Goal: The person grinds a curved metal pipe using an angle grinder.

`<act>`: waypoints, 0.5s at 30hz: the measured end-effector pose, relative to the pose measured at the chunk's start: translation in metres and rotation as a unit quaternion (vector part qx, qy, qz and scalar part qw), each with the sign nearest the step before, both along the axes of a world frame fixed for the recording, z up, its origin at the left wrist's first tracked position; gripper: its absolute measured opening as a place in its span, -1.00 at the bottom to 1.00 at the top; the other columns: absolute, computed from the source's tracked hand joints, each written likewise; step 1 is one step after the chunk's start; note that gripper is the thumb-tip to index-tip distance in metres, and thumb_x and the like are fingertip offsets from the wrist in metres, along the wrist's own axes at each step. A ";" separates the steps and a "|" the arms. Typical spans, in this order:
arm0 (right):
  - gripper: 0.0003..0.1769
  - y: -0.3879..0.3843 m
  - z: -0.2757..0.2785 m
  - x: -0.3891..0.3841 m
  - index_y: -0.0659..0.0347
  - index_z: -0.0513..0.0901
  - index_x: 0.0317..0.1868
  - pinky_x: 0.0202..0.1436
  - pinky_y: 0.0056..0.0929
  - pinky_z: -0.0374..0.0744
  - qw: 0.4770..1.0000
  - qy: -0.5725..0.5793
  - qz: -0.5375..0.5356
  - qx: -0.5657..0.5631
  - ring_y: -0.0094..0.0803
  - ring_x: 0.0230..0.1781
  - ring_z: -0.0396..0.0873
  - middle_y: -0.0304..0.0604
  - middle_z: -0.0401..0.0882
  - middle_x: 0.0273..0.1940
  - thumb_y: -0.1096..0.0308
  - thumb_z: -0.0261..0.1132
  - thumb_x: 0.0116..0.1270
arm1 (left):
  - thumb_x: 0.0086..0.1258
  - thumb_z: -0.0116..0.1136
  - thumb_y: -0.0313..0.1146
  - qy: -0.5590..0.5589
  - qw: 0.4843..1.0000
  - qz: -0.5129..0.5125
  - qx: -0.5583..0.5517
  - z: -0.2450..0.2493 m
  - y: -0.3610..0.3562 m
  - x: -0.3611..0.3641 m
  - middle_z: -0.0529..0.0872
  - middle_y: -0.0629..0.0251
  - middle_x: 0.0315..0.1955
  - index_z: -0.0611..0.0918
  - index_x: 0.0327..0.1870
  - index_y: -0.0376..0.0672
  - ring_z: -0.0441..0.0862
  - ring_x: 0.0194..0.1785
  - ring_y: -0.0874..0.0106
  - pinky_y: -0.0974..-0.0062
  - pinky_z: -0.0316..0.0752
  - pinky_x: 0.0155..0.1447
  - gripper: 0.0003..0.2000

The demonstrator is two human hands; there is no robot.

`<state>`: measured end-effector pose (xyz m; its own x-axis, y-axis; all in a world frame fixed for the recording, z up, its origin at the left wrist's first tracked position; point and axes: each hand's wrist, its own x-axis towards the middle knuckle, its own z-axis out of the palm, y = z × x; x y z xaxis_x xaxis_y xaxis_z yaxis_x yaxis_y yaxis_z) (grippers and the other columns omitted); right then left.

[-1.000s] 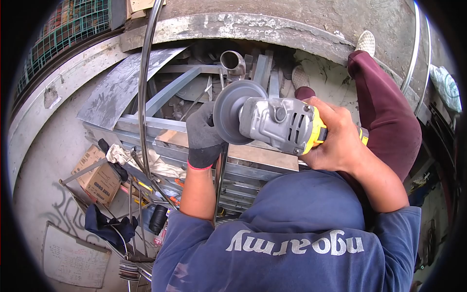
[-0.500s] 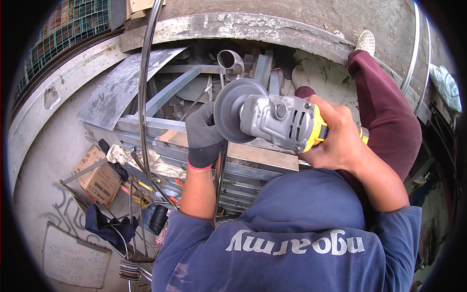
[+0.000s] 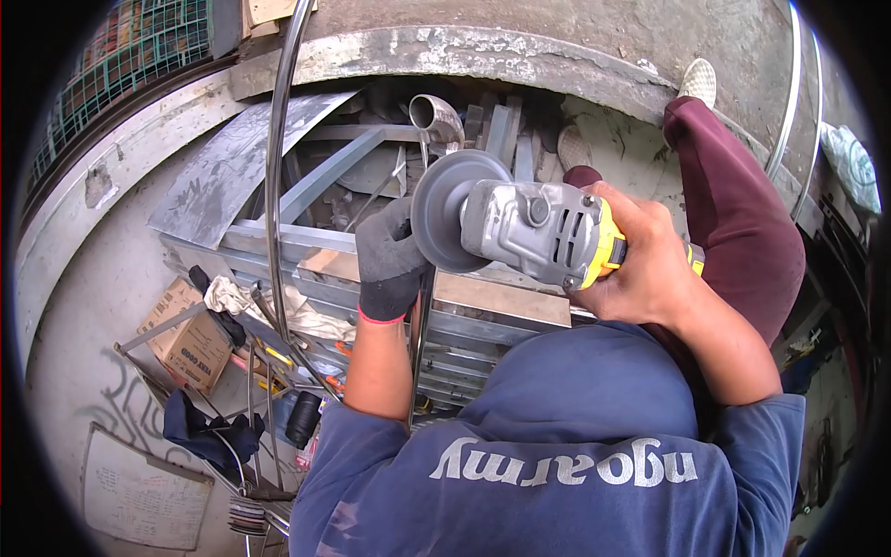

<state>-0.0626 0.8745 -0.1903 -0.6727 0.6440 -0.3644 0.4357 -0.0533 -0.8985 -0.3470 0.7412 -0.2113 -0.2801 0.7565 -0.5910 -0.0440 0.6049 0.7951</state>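
Observation:
My right hand point(image 3: 640, 251), bare, is wrapped round the body of a grey and yellow angle grinder point(image 3: 529, 227). The grinder's round grey disc point(image 3: 445, 209) faces left, close beside my left hand point(image 3: 388, 260). That hand wears a dark grey glove with a red cuff edge and is closed round a shiny metal tube point(image 3: 423, 330), its fingertips partly hidden behind the disc. Beyond the disc, a curved open-ended pipe elbow point(image 3: 444, 121) shows; whether it joins the tube is hidden.
Stacked metal bars point(image 3: 464, 357) and a wooden board point(image 3: 501, 302) lie below my hands. A tall bent chrome tube point(image 3: 275, 176) rises at left, near a metal sheet point(image 3: 241, 172). A cardboard box point(image 3: 190, 343), rags and tools are at lower left. A concrete ledge point(image 3: 483, 56) runs along the far side.

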 end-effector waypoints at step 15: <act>-0.51 0.001 0.002 -0.002 0.26 0.70 0.01 -0.11 -0.02 0.73 1.000 0.020 -0.005 0.001 0.19 -0.20 0.80 0.10 0.78 -0.27 0.40 0.65 0.06 | 0.39 0.56 -0.43 0.043 0.998 -0.033 -0.003 -0.004 -0.005 -0.003 0.93 0.20 -0.09 0.82 0.12 -0.42 0.83 -0.08 0.53 0.48 0.72 0.05 -0.66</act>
